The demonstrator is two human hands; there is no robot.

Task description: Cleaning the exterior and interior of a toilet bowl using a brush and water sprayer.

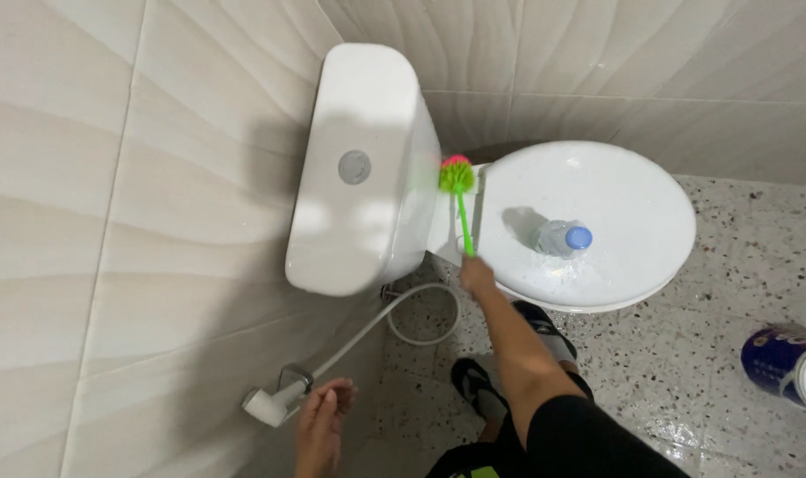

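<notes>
Nearest, the left hand [321,416] hangs with fingers loosely spread beside the wall-mounted bidet sprayer [273,404]. Farther out, the right hand [476,273] grips the green toilet brush [461,202] (handle closed in the fist), its long axis pointing away, bristles up against the tank [359,168].

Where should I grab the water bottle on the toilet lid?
Probably around its clear body, just below the blue cap, coming from above. The water bottle stands upright on the closed toilet lid, apart from the brush, so its sides are free all round.
</notes>
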